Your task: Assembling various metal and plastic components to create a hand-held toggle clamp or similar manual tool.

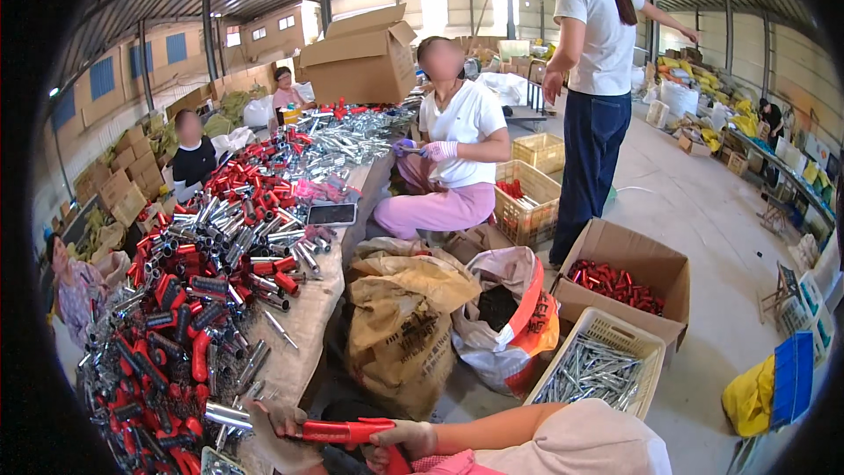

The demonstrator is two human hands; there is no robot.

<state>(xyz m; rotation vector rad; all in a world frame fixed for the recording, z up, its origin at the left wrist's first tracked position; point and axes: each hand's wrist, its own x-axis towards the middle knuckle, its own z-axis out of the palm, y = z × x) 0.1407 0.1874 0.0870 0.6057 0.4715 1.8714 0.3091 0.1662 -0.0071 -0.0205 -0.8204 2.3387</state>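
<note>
Low in the view, a red handle-like part (338,431) lies between my two gloved hands. My left hand (280,429) is closed around its left end, and a shiny metal tube (227,414) sticks out past that hand toward the pile. Whether tube and red part are joined is hidden by the fingers. My right hand (394,445) is wrapped around the right end, where the red part bends downward. Just left of my hands, a heap of red and black grips (167,334) mixed with chrome tubes (253,362) covers the table.
Beside the cloth-covered table edge (308,312) stand a tan sack (400,334) and a white-orange sack (501,321). A cream crate (646,347) of metal rods and a carton (673,273) of red parts are to the right. A seated co-worker (462,119) works ahead; another person (598,44) stands behind.
</note>
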